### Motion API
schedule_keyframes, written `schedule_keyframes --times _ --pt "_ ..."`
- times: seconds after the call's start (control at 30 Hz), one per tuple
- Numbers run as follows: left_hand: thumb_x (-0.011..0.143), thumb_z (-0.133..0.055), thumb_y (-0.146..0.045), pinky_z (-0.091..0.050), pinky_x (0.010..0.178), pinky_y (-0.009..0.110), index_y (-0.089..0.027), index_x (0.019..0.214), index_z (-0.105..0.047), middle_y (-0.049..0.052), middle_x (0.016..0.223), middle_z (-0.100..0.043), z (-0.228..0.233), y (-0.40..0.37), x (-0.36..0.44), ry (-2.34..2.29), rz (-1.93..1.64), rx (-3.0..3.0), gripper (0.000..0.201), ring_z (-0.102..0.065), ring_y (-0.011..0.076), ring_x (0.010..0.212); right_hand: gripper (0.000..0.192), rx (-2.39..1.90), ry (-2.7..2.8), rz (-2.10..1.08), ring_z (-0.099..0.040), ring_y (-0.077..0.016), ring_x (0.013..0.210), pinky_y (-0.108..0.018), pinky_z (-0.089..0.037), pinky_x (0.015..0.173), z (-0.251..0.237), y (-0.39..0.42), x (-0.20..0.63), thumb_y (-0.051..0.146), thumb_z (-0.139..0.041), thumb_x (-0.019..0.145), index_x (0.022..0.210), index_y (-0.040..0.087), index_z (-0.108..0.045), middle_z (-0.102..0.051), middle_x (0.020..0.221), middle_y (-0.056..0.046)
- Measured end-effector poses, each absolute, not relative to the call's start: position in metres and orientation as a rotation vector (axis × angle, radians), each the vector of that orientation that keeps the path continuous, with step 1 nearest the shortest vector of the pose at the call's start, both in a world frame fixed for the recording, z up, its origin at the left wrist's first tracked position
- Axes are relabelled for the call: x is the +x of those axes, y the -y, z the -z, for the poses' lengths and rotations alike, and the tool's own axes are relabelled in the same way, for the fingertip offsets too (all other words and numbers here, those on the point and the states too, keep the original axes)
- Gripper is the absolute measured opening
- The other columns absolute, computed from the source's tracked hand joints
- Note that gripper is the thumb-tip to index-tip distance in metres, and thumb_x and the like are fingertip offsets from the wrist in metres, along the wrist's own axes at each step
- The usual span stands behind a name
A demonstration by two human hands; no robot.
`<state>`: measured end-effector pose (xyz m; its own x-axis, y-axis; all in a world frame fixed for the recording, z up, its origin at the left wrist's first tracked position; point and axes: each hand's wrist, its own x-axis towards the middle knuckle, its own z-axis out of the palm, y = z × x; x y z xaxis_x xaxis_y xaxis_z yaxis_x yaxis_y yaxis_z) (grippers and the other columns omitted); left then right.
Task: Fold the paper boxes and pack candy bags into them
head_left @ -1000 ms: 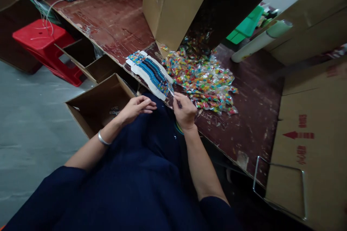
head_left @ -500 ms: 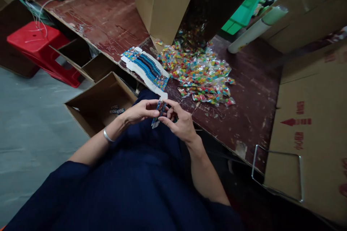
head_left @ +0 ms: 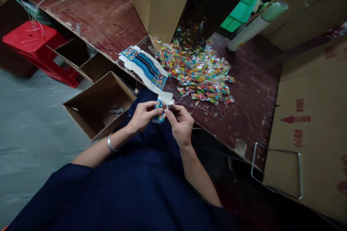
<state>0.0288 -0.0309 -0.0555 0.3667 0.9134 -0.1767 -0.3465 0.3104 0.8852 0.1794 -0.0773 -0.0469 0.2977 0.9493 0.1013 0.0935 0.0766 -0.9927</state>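
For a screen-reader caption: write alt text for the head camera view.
Both hands, left hand and right hand, hold a small printed card box over a dark blue lap, at the edge of a worn table. On it lie a stack of flat printed cards and a heap of candy packets; an open carton sits left.

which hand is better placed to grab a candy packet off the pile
Right, probably. The right hand is on the side of the candy pile, just below its near edge. The left hand sits farther away, and both pinch the small card.
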Motion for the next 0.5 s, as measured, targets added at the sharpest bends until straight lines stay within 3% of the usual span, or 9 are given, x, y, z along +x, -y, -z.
schedule_keyframes --times 0.1,0.27,0.37,0.5 --pt "0.072 -0.091 -0.045 -0.060 0.074 0.027 -0.015 0.095 -0.074 0.003 0.086 -0.075 0.061 0.039 0.036 -0.882 -1.114 0.914 0.042 -0.070 0.0153 0.075 0.025 -1.352 0.993 -0.814 -0.071 -0.0166 0.072 -0.029 -0.061 0.068 0.054 0.077 0.172 0.045 -0.078 0.087 0.093 0.022 -0.073 -0.076 0.084 -0.002" --pt "0.083 -0.083 -0.035 -0.063 0.079 0.028 -0.024 0.138 -0.060 0.006 0.115 -0.071 0.062 0.044 0.032 -0.957 -1.205 1.149 0.061 -0.073 0.0144 0.082 0.039 -1.338 1.047 -0.668 -0.071 -0.0175 0.079 -0.031 -0.061 0.074 0.061 0.071 0.170 0.043 -0.078 0.087 0.121 0.025 -0.071 -0.074 0.094 -0.002" --pt "0.085 -0.079 -0.032 -0.063 0.082 0.030 -0.021 0.134 -0.065 0.007 0.118 -0.071 0.059 0.041 0.025 -0.871 -1.070 1.229 0.052 -0.074 0.0167 0.086 0.033 -1.345 1.138 -0.585 -0.066 -0.0160 0.074 -0.031 -0.058 0.071 0.064 0.071 0.173 0.043 -0.073 0.091 0.121 0.027 -0.071 -0.069 0.091 -0.001" --pt "0.085 -0.078 -0.027 -0.061 0.081 0.027 -0.018 0.117 -0.069 0.006 0.107 -0.072 0.052 0.035 0.018 -0.749 -0.927 1.262 0.035 -0.073 0.0165 0.087 0.018 -1.316 1.257 -0.483 -0.067 -0.0194 0.085 -0.034 -0.057 0.077 0.063 0.071 0.177 0.042 -0.067 0.096 0.093 0.024 -0.069 -0.068 0.093 -0.003"
